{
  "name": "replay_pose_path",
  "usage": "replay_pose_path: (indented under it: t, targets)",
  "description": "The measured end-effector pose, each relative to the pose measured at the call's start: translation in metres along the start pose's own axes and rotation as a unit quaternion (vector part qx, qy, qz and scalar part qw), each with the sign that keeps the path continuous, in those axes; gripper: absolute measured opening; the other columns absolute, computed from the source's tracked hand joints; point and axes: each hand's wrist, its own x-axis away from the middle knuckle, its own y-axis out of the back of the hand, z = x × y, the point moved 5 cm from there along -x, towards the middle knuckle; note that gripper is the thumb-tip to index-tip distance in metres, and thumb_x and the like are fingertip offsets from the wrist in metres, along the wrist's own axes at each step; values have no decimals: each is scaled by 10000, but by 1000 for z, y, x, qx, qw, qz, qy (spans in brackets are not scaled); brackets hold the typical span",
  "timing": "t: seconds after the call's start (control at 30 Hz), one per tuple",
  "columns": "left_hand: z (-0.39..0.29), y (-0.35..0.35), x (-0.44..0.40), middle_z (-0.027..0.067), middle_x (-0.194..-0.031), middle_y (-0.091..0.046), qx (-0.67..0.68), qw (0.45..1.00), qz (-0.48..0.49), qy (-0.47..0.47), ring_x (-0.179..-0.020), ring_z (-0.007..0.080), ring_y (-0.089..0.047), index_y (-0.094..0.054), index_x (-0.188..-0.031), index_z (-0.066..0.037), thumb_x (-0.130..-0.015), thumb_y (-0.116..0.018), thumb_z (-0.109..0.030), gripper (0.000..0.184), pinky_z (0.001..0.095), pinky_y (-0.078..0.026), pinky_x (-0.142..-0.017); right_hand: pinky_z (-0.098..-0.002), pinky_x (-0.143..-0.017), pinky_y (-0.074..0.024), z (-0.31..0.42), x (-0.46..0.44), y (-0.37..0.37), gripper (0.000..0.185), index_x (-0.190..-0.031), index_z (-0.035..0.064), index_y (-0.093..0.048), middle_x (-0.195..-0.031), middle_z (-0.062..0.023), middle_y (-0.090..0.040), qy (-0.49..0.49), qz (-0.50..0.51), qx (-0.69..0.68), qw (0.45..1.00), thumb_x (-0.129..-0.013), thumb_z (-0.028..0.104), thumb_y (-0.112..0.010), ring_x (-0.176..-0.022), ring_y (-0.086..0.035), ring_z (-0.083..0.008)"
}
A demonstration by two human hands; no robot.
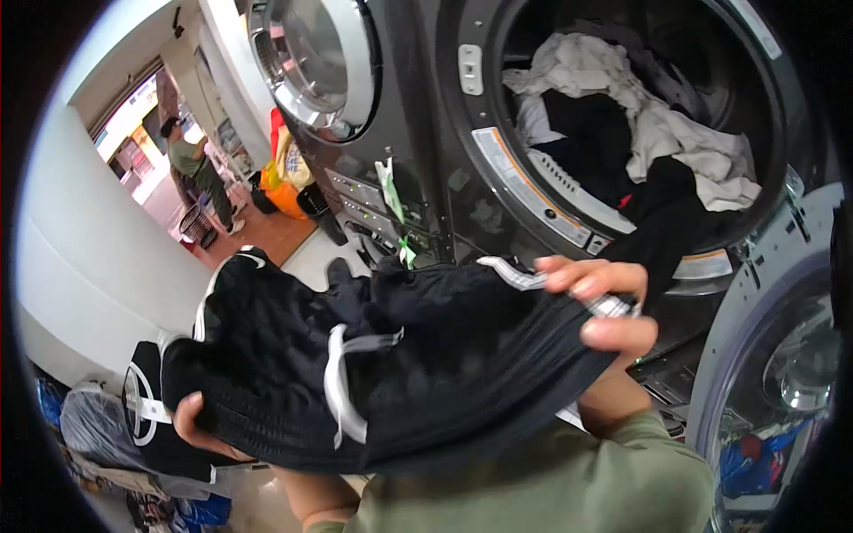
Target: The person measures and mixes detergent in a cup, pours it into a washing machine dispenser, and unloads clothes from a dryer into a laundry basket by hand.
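Note:
A pair of black shorts (pixel 462 346) with white side trim and a white drawstring stretches between my two hands, waistband toward me. My left hand (pixel 200 422) grips the waistband at the left end; most of its fingers are behind the cloth. At the other end, my right hand (pixel 613 302) pinches the waistband between thumb and fingers. Beyond the shorts, the open dryer drum holds white laundry (pixel 586 71) and black laundry (pixel 591 142). A dark cloth (pixel 671 213) hangs over the drum's lip behind my right hand.
The dryer's round door (pixel 711 391) stands swung out at the right. Another machine with a round door (pixel 324 62) is at upper left. Bagged clothes (pixel 98 422) lie at lower left. A person (pixel 195 164) stands near the doorway beside a basket (pixel 197 226) and colourful bags (pixel 284 191).

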Motion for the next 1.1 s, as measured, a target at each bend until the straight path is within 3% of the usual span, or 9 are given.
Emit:
replay_pose_path:
  t: [0.1, 0.23, 0.37, 0.4, 0.47, 0.6, 0.77, 0.87, 1.1]
  targets:
    - [20, -80, -2, 240, -1220, -576, 213, 936, 46, 276, -1141, 341, -595, -462, -1228, -11, -783, -639, -178, 507, 411, -486, -1018, -461, -946, -482, 3, -38, -67, 320, -1017, 131, -623, -1309, -256, -469, -19, 63, 12, 998, -751, -24, -711, -1137, -590, -384]
    - [111, -97, 4, 158, -1236, -556, 329, 900, 201, 206, -1156, 250, -583, -346, -1469, -74, -941, -610, -158, 597, 364, -524, -973, -363, -823, -516, -65, -28, -110, 264, -1021, 65, -610, -1123, -216, -577, -54, 133, 116, 983, -786, -20, -696, -969, -622, -405]
    - [116, -57, 82, 189, -1542, -311, 432, 755, 261, 419, -1392, 332, -360, -311, -1484, -11, -922, -470, -621, 845, 477, -244, -1193, -349, -836, -509, -86, -4, -65, 381, -1132, 53, -569, -1073, -96, -634, -162, 110, 118, 974, -800, 40, -756, -917, -635, -235]
    - [131, -7, 115, 151, -1473, -410, 245, 796, 326, 448, -1343, 283, -415, -358, -1464, -12, -869, -631, -432, 778, 433, -302, -1146, -348, -848, -507, -83, 2, -57, 428, -1187, 63, -550, -1097, -77, -640, -201, 98, 84, 971, -812, 41, -755, -922, -633, -205]
    - [144, 55, 164, 75, -1341, -555, 20, 772, 341, 536, -1187, 186, -541, -474, -1394, -12, -706, -826, 8, 774, 362, -417, -1028, -352, -924, -487, -106, 36, -33, 601, -1331, 93, -449, -1170, -85, -623, -412, 151, -86, 895, -820, 40, -761, -1056, -609, -207]
    - [141, 85, 195, 102, -1426, -490, 205, 721, 169, 639, -1302, 200, -443, -454, -1404, 2, -793, -787, -79, 701, 378, -356, -1100, -434, -1115, -330, -174, 182, 10, 1004, -1543, 106, -149, -1443, -236, -420, -715, -95, -358, 593, -788, 125, -811, -1306, -460, -330]
    - [198, 141, 249, 96, -1223, -642, -64, 710, 144, 686, -1112, 221, -598, -563, -1275, 20, -797, -752, -116, 531, 367, -438, -1005, -350, -1111, -328, -206, 300, 15, 959, -1487, 2, -294, -1465, -162, -422, -610, 292, 162, 719, -666, 10, -791, -1354, -399, -263]
    - [222, 160, 224, 104, -1042, -690, -96, 740, 87, 660, -938, 227, -662, -608, -1148, 17, -833, -730, -109, 360, 361, -506, -902, -333, -1014, -428, -239, 267, -22, 440, -1191, 49, -658, -1234, -116, -637, -570, 315, 65, 757, -755, -6, -679, -1152, -587, -229]
    - [224, 158, 198, 162, -1257, -585, -102, 785, -31, 611, -1081, 255, -612, -434, -1327, 7, -897, -635, -28, 476, 363, -504, -928, -304, -879, -501, -280, 241, -68, 354, -1153, 81, -684, -1144, -92, -676, -518, 329, 97, 784, -801, 45, -681, -1012, -640, -189]
